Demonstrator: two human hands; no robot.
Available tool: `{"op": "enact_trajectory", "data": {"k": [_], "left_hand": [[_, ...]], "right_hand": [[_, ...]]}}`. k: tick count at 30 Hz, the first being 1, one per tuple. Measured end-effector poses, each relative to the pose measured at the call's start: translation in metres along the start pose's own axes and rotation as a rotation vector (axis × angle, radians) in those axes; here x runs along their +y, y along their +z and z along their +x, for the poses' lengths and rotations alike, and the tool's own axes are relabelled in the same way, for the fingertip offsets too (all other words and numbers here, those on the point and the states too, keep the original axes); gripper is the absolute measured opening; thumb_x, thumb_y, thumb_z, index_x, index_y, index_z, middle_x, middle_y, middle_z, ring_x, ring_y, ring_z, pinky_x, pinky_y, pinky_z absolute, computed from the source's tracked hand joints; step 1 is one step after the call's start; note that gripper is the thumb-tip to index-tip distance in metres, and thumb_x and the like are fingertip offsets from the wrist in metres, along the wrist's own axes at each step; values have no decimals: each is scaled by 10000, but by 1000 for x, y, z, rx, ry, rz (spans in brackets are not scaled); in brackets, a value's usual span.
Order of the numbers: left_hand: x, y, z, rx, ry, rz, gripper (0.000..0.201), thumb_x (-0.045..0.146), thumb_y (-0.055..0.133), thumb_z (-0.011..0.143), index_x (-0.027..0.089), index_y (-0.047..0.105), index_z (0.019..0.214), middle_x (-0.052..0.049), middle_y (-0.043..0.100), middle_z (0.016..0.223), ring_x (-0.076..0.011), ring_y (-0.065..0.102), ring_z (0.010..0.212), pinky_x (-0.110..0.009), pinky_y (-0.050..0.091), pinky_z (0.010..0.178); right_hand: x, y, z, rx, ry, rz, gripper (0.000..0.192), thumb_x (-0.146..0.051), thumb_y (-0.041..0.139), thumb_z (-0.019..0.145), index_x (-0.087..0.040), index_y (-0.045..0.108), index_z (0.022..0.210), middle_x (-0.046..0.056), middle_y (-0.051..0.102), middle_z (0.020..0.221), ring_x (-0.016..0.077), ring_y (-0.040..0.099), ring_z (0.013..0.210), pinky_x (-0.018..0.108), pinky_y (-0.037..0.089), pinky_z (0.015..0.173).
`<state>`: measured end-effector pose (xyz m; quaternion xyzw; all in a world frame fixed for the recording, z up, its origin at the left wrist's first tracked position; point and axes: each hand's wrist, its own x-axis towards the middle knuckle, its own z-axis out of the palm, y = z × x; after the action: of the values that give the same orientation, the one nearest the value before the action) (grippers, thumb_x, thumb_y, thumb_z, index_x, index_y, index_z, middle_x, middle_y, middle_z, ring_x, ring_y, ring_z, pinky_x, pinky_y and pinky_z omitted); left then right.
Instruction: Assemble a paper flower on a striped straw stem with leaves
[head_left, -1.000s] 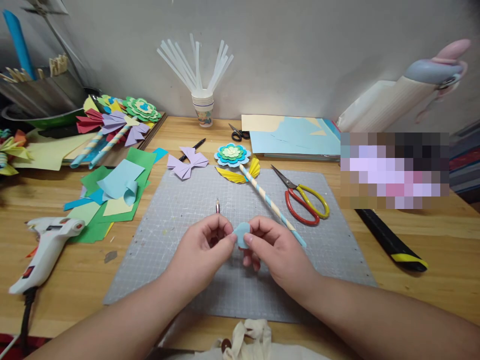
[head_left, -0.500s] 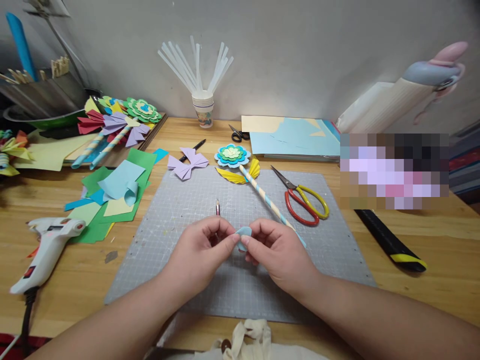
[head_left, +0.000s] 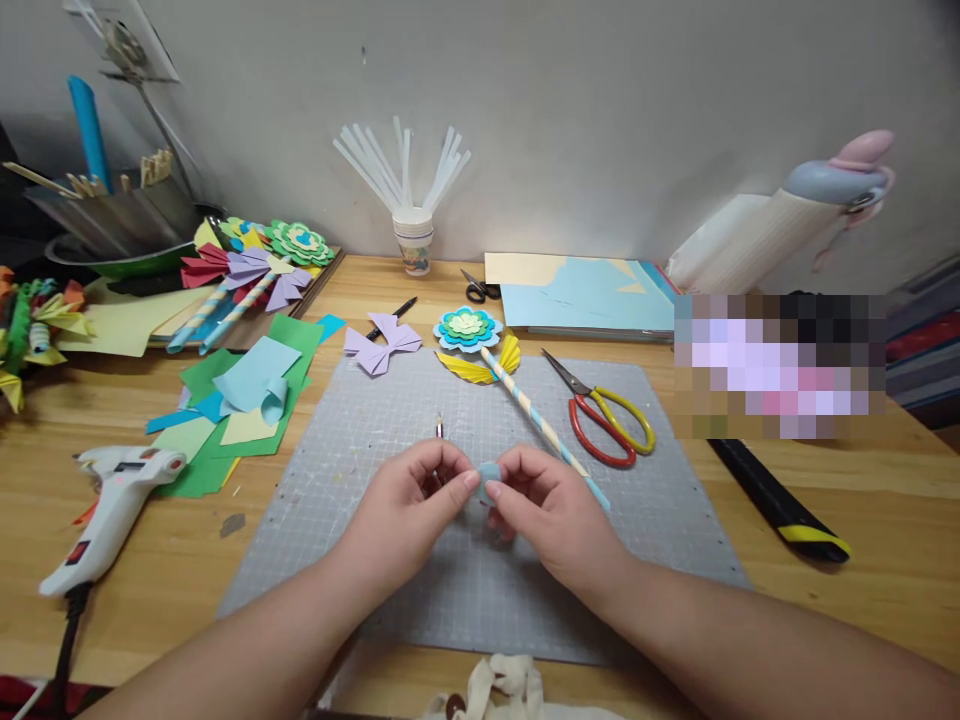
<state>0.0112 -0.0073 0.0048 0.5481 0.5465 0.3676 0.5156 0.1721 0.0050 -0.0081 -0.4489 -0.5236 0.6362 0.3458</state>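
Since a second ago your view has tipped down a little and the blue paper piece [head_left: 490, 473] shows less, now mostly tucked between your fingertips. In the head view, your left hand [head_left: 409, 505] and right hand [head_left: 551, 510] meet above the middle of the grey cutting mat [head_left: 660, 520], fingers of both closed in a pinch on that one paper piece. One small pen tip [head_left: 439, 428] pokes up just behind your left hand. On the mat lie one striped paper straw [head_left: 536, 415] and one pair of red-and-yellow scissors [head_left: 607, 425]. The bench [head_left: 885, 500] also carries one black pair of scissors [head_left: 480, 290], one purple paper bow [head_left: 382, 345], one glue gun [head_left: 112, 500] and one cup of clear sticks [head_left: 414, 240].
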Motion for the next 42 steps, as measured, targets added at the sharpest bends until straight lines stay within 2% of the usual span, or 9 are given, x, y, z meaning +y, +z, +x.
{"op": "enact_trajectory", "data": {"k": [7,13,16,21,25,34,38,40,42], "left_hand": [[0,-2,-1,26,57,102,206,313,592,804,186,545,648,20,520,634,-143,461,633,-267,347,602],[4,-1,-1,87,74,115,86,266,628,768,197,601,724,30,561,671,-131,456,608,-251,336,578],[4,0,-1,101,56,63,91,254,646,737,192,595,695,37,549,632,-127,457,597,-245,337,571],[4,-5,4,126,-22,-124,189,329,660,707,186,539,719,41,547,621,-116,491,584,-228,357,555],[5,-12,8,134,-75,-230,240,360,672,698,186,510,730,49,550,581,-96,471,517,-213,335,521],[5,-2,3,26,-29,-122,262,378,712,642,173,556,690,22,571,612,-112,527,549,-228,406,530],[4,-18,13,222,60,109,304,451,606,747,186,572,892,-15,619,763,-158,586,665,-276,459,617],[6,-39,25,390,91,295,282,426,569,801,193,561,960,-49,629,908,-198,598,820,-311,462,713],[9,-63,42,478,95,501,233,369,583,813,191,583,963,-77,624,1033,-247,577,983,-364,447,834]], "right_hand": [[-2,0,0,-3,-8,24,202,-356,623,781,-197,507,738,-46,545,571,108,519,532,230,423,505],[-5,-1,1,4,-47,15,214,-364,635,782,-192,510,751,-49,543,582,100,515,519,223,411,491],[-3,-2,1,-9,-68,38,208,-370,611,810,-187,515,787,-47,537,620,91,508,513,219,409,484],[0,-4,0,41,-118,65,226,-412,519,878,-206,508,970,-2,547,862,102,549,621,209,403,466],[-1,-6,-1,94,-193,26,194,-374,536,877,-215,508,984,13,555,938,93,532,631,202,359,452],[-5,-2,0,-9,-80,-84,217,-403,580,815,-198,508,817,-41,513,637,89,468,497,206,320,429],[-4,-3,0,-39,-54,-164,198,-387,539,829,-204,488,773,-49,496,610,92,464,495,214,344,458],[-3,-3,-2,-104,-33,-232,154,-315,565,803,-201,503,721,-58,478,568,92,445,484,217,342,468],[-1,-3,-4,-175,-22,-306,110,-234,607,757,-194,541,679,-53,486,551,96,436,498,219,323,476]]}}
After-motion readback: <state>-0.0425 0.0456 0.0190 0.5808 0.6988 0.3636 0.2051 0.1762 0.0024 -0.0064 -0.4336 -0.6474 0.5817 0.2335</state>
